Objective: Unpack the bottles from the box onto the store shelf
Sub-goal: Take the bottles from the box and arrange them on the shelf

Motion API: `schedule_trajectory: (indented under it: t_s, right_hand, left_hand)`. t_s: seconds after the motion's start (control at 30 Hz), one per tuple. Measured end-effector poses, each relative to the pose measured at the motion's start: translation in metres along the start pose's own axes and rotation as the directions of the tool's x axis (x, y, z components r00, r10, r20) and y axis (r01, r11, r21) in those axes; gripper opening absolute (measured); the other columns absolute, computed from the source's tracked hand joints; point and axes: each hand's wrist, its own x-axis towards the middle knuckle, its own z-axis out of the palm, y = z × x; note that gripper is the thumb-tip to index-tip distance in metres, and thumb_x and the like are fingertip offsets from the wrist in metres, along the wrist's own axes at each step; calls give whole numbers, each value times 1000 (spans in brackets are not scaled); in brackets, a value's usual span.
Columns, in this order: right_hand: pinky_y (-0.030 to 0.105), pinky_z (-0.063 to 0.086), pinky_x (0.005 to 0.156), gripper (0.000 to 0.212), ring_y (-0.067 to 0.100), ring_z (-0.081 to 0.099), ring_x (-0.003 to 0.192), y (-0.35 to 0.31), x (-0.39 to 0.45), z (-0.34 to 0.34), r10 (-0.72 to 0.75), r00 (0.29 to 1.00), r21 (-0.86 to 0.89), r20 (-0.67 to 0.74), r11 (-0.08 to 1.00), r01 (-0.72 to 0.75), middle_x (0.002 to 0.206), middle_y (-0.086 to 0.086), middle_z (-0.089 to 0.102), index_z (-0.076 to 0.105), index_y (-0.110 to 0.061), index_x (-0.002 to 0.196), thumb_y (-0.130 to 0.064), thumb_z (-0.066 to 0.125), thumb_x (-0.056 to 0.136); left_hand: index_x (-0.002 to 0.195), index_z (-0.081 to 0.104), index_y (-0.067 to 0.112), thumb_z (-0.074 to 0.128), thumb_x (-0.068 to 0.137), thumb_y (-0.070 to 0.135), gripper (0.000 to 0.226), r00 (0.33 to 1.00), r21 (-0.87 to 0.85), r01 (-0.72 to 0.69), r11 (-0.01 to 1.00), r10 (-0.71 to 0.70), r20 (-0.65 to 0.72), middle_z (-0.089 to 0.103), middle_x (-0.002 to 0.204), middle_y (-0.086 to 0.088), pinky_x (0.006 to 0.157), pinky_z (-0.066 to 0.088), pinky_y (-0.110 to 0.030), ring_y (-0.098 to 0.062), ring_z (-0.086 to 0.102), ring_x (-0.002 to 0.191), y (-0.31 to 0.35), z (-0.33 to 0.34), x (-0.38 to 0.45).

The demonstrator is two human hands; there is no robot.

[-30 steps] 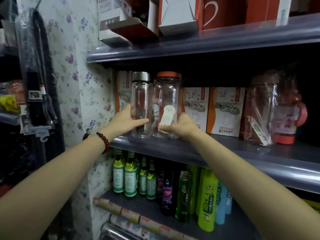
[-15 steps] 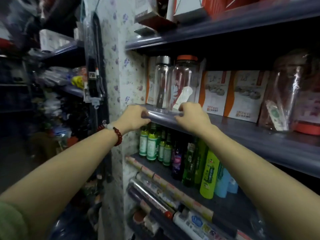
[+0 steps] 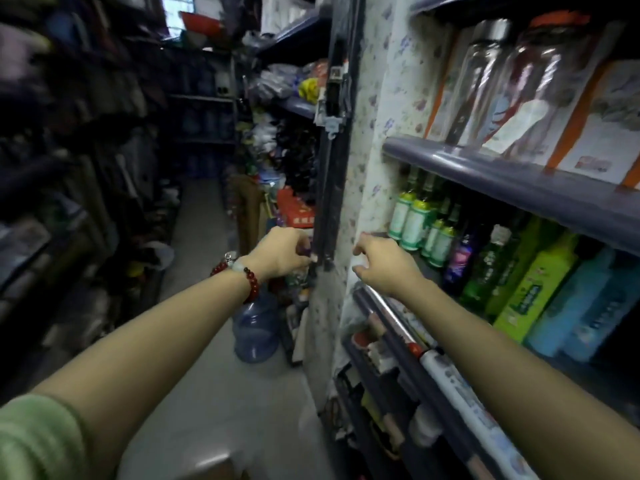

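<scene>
While two clear bottles are standing upright up-right, both hands, left hand and right hand, are hanging loosely curled, empty; box unseen.

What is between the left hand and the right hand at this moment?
In the head view, the dark upright post at the shelf's end and a strip of flowered side panel stand between the left hand and the right hand. Neither hand holds a bottle.

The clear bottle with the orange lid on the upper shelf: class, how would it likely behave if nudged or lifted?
The orange-lidded bottle looks tall and narrow, so a nudge would probably tip it. It appears nearly empty, so likely light. Its smooth clear wall may be slippery, and fragile if it is glass.
</scene>
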Motion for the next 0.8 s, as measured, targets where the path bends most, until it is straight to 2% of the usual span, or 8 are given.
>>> schedule_trajectory:
  t_s: [0.2, 0.37, 0.57, 0.63, 0.8]
  right_hand:
    - [42, 51, 89, 33, 34, 58, 109, -51, -11, 111, -51, 967, 115, 250, 993, 23, 120, 16, 61, 59, -8, 117, -27, 56, 90]
    - [35, 47, 84, 29, 34, 57, 110, -92, -22, 192, -105, 928, 168, 357, 985, 47, 121, 17, 61, 59, -4, 117, -18, 55, 92]
    - [33, 44, 91, 42, 31, 54, 118, -119, -50, 296, -91, 876, 231, 473, 973, -24, 130, 14, 57, 55, -11, 129, -29, 58, 91]
    - [32, 44, 90, 41, 31, 54, 117, -123, -59, 337, -97, 858, 244, 505, 969, -34, 129, 14, 57, 55, -10, 128, -28, 58, 91]
    - [34, 49, 90, 38, 31, 57, 113, -122, -81, 450, -78, 818, 245, 570, 966, -78, 126, 14, 60, 57, -11, 125, -28, 58, 91]
  left_hand:
    - [103, 66, 5, 65, 84, 26, 28, 961, 29, 250, 968, -252, 114, 69, 101, -13, 81, 47, -34, -29, 64, 96, -93, 46, -76]
    - [115, 63, 10, 67, 84, 28, 35, 888, 13, 425, 905, -420, 189, 67, 108, -10, 78, 42, -25, -25, 62, 99, -165, 88, -134]
    - [119, 61, 11, 66, 86, 26, 37, 794, -27, 554, 832, -518, 318, 63, 114, -10, 78, 42, -23, -21, 60, 96, -234, 163, -199]
    - [119, 60, 12, 66, 86, 27, 36, 764, -32, 590, 807, -545, 346, 62, 115, -9, 77, 43, -24, -18, 57, 93, -258, 197, -220]
    - [120, 61, 14, 66, 86, 28, 37, 714, -19, 635, 773, -576, 399, 63, 116, -8, 81, 45, -24, -21, 61, 101, -310, 297, -266]
